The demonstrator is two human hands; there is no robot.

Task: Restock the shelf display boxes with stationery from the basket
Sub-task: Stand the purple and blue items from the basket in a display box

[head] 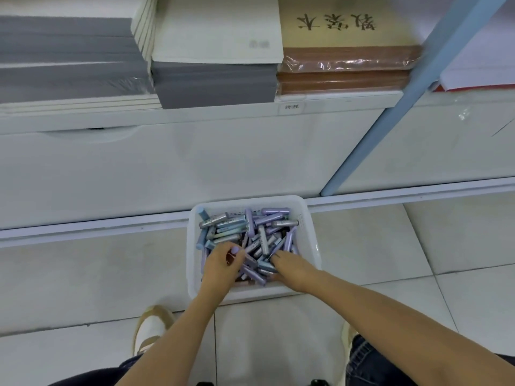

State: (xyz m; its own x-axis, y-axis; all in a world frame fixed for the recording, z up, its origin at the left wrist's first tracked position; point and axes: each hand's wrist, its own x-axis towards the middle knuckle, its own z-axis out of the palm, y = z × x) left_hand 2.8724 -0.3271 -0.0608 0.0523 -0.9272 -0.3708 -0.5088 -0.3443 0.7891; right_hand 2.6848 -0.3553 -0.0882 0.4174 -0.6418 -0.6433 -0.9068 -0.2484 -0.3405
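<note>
A white plastic basket (306,218) stands on the tiled floor against the base of the shelf unit. It is filled with several small stick-shaped stationery items (250,227) in purple, blue and grey, lying in a loose heap. My left hand (223,263) is inside the basket at its near left, fingers curled round a few sticks, one purple cap showing above the knuckles. My right hand (292,268) reaches into the near right of the heap, its fingertips buried among the sticks, so its grasp is hidden.
White drawer fronts (195,162) of the shelf unit rise behind the basket. On the shelf above lie stacks of grey notebooks (214,82), white pads and brown wrapped exercise books (345,73). A blue upright post (390,121) slants at right. My shoes (153,327) flank the basket.
</note>
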